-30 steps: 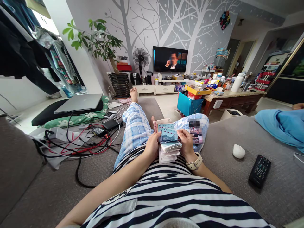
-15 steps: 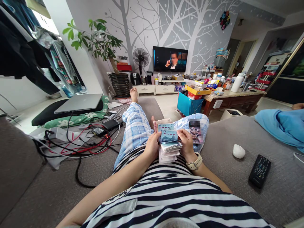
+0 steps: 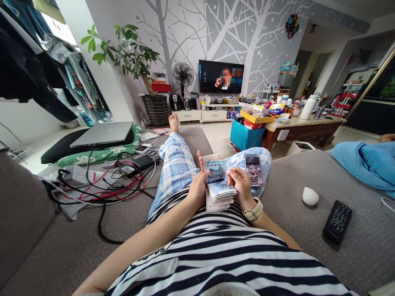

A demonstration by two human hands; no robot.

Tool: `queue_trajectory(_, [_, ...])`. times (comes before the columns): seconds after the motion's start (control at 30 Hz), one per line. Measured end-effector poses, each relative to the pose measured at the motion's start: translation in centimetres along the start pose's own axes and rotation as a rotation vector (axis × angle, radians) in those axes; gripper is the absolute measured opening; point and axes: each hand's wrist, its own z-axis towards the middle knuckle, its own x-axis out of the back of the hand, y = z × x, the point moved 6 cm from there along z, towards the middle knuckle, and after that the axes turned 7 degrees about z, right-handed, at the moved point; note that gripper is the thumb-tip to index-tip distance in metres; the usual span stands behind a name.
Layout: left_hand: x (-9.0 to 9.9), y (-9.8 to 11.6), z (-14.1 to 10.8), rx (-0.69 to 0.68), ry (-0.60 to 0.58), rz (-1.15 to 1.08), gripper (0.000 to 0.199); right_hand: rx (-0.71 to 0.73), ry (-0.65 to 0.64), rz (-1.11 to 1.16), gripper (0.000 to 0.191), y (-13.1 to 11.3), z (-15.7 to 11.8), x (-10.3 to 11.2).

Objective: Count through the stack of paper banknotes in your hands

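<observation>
My left hand (image 3: pixel 198 190) grips a bundle of banknotes (image 3: pixel 220 198) over my lap. Blue-green notes (image 3: pixel 216 170) stand up from the bundle with pinkish ones behind them, and several folded notes hang toward my striped shirt. Just right of the upright notes, my right hand (image 3: pixel 242 188) is closed, thumb against curled fingers; whether anything is between them is too small to tell. A pale watch is on that wrist. Beside this hand, a phone (image 3: pixel 254 171) with a lit screen rests on my plaid-covered thigh.
Tangled cables (image 3: pixel 123 181) and a laptop (image 3: pixel 103 134) lie to the left. On the sofa at right are a white mouse (image 3: pixel 310 196), a black remote (image 3: pixel 337 222) and blue cloth (image 3: pixel 364 164). A cluttered table (image 3: pixel 324 121) stands farther ahead.
The blue-green note that was between both hands has folded down onto the lower notes. My right hand has come away from the upright notes, its fingers now more curled.
</observation>
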Motion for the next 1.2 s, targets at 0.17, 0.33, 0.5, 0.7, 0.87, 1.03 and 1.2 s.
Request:
queue_trajectory(0.17, [-0.1,0.1,-0.1,0.006,-0.027,0.022,0.025,0.018,0.059,-0.025,0.029,-0.2,0.2,0.2])
queue_trajectory(0.33, [0.0,-0.1,0.0,0.026,-0.061,0.045,0.033,-0.003,0.103,0.002,0.032,0.1,0.5,0.3])
queue_trajectory(0.5, [-0.1,-0.2,0.1,0.03,-0.093,0.04,0.038,-0.033,0.053,-0.038,0.03,0.3,0.4,0.2])
queue_trajectory(0.7, [0.1,-0.4,0.3,0.023,-0.075,0.051,0.031,-0.01,0.035,-0.077,0.036,0.2,0.3,0.4])
queue_trajectory(0.87, [0.9,-0.5,0.8,-0.014,0.034,0.047,0.016,-0.005,0.03,-0.057,0.036,0.4,0.3,0.5])
queue_trajectory(1.03, [1.2,-0.5,1.0,-0.027,0.069,0.072,0.015,-0.006,0.025,-0.043,0.035,0.6,0.2,0.6])
queue_trajectory(1.2, [1.0,-0.4,0.8,-0.019,0.056,0.071,0.019,0.003,0.023,-0.033,0.035,0.6,0.2,0.6])
